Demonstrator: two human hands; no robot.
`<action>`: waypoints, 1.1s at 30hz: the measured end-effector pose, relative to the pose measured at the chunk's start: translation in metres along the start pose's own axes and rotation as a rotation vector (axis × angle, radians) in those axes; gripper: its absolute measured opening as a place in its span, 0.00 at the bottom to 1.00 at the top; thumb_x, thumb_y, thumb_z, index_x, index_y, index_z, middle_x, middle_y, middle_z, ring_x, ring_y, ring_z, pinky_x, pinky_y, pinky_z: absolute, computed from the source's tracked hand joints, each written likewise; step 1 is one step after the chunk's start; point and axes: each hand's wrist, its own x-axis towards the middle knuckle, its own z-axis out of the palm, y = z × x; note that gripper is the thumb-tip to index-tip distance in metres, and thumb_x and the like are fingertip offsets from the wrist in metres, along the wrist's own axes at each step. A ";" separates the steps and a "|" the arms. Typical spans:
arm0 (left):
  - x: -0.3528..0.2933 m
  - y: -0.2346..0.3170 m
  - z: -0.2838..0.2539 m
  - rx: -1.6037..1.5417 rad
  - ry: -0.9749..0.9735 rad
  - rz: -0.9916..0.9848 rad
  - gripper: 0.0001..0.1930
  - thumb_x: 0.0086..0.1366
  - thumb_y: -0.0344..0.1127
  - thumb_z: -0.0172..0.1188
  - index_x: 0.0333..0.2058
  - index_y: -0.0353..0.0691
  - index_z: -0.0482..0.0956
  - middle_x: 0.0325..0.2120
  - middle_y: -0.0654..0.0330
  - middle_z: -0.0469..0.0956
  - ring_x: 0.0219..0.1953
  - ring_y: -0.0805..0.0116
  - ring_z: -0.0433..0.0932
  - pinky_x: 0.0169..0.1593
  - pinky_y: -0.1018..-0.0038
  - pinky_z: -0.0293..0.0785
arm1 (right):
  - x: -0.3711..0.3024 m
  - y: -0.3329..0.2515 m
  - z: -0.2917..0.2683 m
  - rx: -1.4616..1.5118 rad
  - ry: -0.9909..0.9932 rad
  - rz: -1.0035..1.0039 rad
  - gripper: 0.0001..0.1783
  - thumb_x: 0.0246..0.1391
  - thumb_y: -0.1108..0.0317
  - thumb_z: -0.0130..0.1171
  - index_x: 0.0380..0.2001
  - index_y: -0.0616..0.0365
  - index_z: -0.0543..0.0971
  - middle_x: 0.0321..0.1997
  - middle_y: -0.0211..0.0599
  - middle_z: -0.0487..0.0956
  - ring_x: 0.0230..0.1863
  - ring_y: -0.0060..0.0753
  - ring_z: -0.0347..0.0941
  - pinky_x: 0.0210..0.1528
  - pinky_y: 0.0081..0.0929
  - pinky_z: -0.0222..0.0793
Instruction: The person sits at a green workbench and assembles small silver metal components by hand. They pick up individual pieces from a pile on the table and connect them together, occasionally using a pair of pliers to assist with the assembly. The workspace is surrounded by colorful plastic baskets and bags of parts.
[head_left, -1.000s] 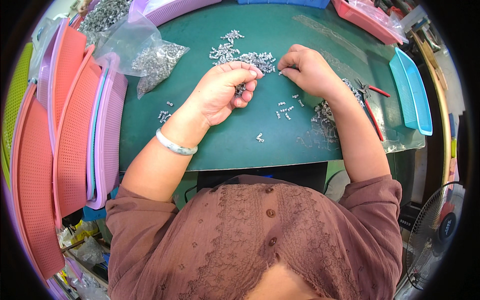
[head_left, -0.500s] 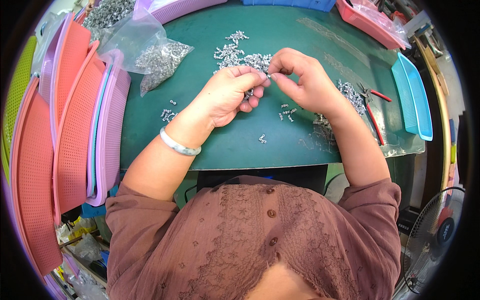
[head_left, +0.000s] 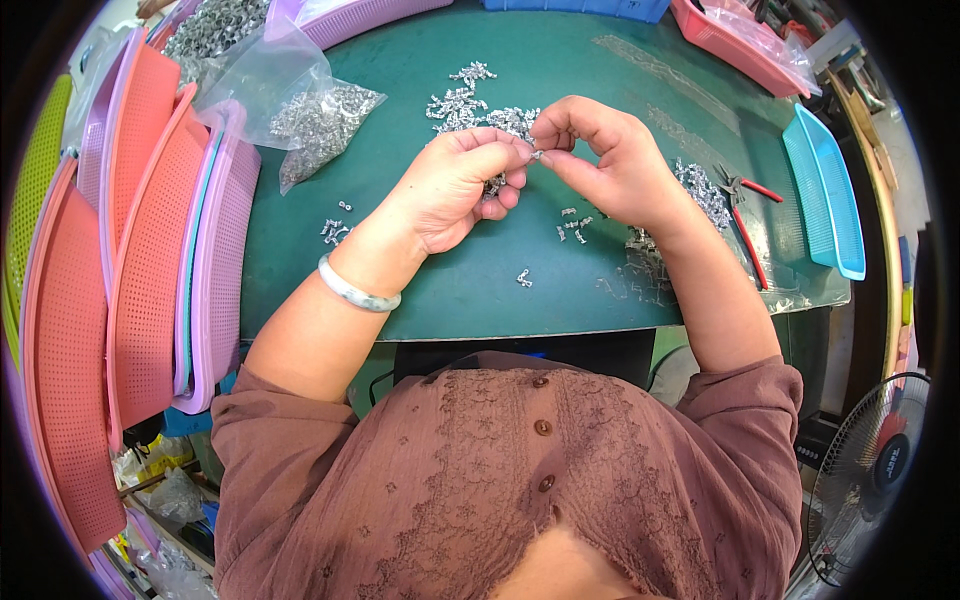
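Observation:
My left hand (head_left: 462, 188) is closed, with several small silvery metal parts (head_left: 493, 186) in its curled fingers. Between its thumb and forefinger and those of my right hand (head_left: 607, 160) is one tiny metal part (head_left: 537, 155). My right hand pinches the right side of that part; its exact shape is too small to tell. Just beyond the hands spreads a loose pile of metal parts (head_left: 458, 108) on the green table mat (head_left: 440, 300). Another heap of metal parts (head_left: 703, 192) lies beside my right forearm, and a few loose pieces (head_left: 575, 225) rest near my right wrist.
Red-handled pliers (head_left: 748, 235) lie open at the right, beside a blue plastic basket (head_left: 828, 190). At the left stand stacked pink baskets (head_left: 150, 300) and a clear bag (head_left: 325, 130) of small metal parts. A fan (head_left: 870, 470) is at the lower right.
My hands have barely moved, staying together at the same spot. The right fingers have shifted slightly left, and the tiny part between the fingertips shows a little more.

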 end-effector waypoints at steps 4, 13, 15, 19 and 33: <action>0.001 0.000 -0.001 0.001 -0.002 0.007 0.05 0.57 0.32 0.54 0.31 0.38 0.71 0.20 0.65 0.69 0.20 0.78 0.67 0.19 0.86 0.59 | 0.001 0.006 -0.002 -0.014 0.044 0.021 0.10 0.43 0.77 0.55 0.33 0.62 0.75 0.28 0.34 0.74 0.28 0.25 0.70 0.33 0.21 0.67; 0.003 0.002 -0.011 -0.200 -0.125 0.050 0.06 0.57 0.30 0.48 0.31 0.35 0.71 0.27 0.56 0.72 0.25 0.70 0.71 0.25 0.81 0.69 | -0.004 0.031 -0.012 -0.505 -0.069 0.176 0.09 0.43 0.74 0.55 0.31 0.62 0.76 0.31 0.41 0.73 0.33 0.40 0.71 0.36 0.29 0.66; 0.004 0.002 -0.012 -0.200 -0.137 0.058 0.07 0.57 0.30 0.48 0.32 0.35 0.71 0.27 0.57 0.72 0.25 0.70 0.71 0.26 0.81 0.69 | -0.003 0.030 -0.008 -0.535 -0.055 0.145 0.07 0.41 0.72 0.57 0.28 0.60 0.77 0.28 0.42 0.73 0.34 0.44 0.70 0.38 0.33 0.66; 0.005 0.001 -0.013 -0.161 -0.119 0.037 0.07 0.56 0.30 0.49 0.32 0.34 0.71 0.26 0.58 0.71 0.25 0.72 0.71 0.25 0.81 0.69 | -0.003 0.028 -0.012 -0.500 -0.154 0.202 0.05 0.41 0.74 0.57 0.25 0.62 0.75 0.28 0.40 0.72 0.31 0.41 0.70 0.34 0.29 0.65; 0.003 -0.001 -0.004 0.060 0.040 -0.015 0.06 0.59 0.34 0.52 0.30 0.37 0.73 0.20 0.64 0.70 0.20 0.77 0.68 0.19 0.85 0.62 | 0.001 0.015 -0.008 -0.299 -0.085 0.029 0.04 0.41 0.74 0.56 0.24 0.61 0.74 0.25 0.39 0.72 0.30 0.40 0.70 0.33 0.31 0.67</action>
